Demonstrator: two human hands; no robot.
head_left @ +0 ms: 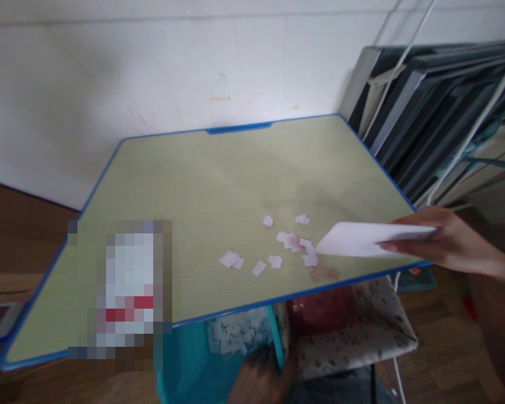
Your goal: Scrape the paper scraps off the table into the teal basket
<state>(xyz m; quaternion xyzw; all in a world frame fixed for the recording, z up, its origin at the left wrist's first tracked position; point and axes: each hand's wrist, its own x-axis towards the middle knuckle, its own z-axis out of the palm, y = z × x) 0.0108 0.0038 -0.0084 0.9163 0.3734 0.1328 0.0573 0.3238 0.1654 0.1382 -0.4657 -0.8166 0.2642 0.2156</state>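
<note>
Right now the right hand (441,241) pinches a folded sheet of paper (362,240) between thumb and fingers, its free edge low over the near edge of the table (219,168), just beside the scattered paper scraps (292,242). The left hand (263,376) sits below the table edge at a teal bin (185,359) already holding scraps; whether it grips anything I cannot tell. A fast or slanted sweep could send light scraps past the bin onto the floor or the cushioned chair (362,331), and the thin sheet may bend and ride over them.
</note>
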